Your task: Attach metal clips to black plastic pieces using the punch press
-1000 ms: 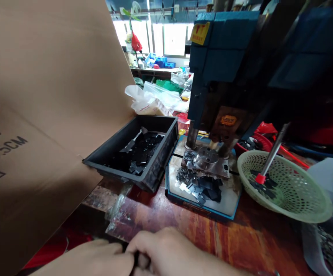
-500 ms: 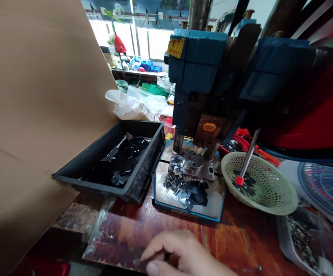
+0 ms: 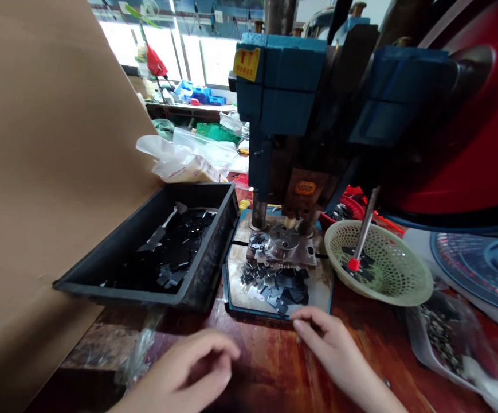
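My left hand (image 3: 192, 370) hovers low over the red-brown bench, fingers loosely curled, nothing visible in it. My right hand (image 3: 332, 344) reaches forward, its fingertips at the near edge of the blue-rimmed base plate (image 3: 235, 269) of the press. A heap of small dark metal pieces (image 3: 277, 284) lies on that plate, just beyond the fingers. Behind them sits a round steel die (image 3: 283, 241) under the blue press head (image 3: 283, 86).
A black tray (image 3: 214, 258) with dark flat parts stands left of the plate. A green mesh basket (image 3: 403, 281) with a red-tipped rod sits right. A large cardboard sheet (image 3: 38, 172) walls off the left. A clear bag of small parts (image 3: 442, 338) lies at the right.
The view has shifted, so the press sits further left. My hands were together at the near edge; now they are apart, and the right one has reached forward to the plate's edge.
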Demonstrator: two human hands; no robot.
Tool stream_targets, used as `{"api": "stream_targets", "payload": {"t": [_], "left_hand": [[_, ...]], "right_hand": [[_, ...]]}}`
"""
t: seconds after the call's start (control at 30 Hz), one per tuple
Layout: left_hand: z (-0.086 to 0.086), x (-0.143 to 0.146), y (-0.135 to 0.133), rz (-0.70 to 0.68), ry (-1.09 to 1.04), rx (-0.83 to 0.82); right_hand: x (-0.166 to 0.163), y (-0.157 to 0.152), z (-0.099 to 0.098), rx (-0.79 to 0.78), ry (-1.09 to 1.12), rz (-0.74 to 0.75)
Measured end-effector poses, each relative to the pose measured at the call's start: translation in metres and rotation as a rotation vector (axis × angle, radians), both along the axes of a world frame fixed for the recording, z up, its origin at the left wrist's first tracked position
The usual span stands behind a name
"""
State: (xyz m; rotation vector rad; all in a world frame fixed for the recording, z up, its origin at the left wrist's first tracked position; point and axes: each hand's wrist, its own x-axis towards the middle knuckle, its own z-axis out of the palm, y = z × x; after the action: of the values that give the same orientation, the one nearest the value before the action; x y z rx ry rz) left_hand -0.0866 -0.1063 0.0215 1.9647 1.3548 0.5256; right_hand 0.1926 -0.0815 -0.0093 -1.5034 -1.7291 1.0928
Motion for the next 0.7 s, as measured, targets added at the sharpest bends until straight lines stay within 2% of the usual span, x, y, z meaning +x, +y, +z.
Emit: {"api": "stream_targets", "payload": {"t": [0.1,0.23,0.43,0.57,0.7], "left_hand": [[-0.004,0.038,0.044,-0.109,0.030,0.173],[-0.016,0.059,0.078,-0.033,0.113,0.335],[-0.024,0.052,0.088,-0.029,0.203,0.278],[-0.025,0.054,0.088,-0.033,0.218,0.243],[-0.029,0.055,0.087,-0.028,0.191,0.269]], "right_hand": [[0.014,0.020,-0.003,0.173,-0.160,-0.078],[0.018,0.053,0.002,0.306,-0.366,-0.110],[-0.003,0.088,0.009,0.350,-0.678,0.009],[-0.014,0.097,0.014,0.347,-0.867,0.081],[-0.016,0.097,0.018,0.354,-0.947,0.125]]}}
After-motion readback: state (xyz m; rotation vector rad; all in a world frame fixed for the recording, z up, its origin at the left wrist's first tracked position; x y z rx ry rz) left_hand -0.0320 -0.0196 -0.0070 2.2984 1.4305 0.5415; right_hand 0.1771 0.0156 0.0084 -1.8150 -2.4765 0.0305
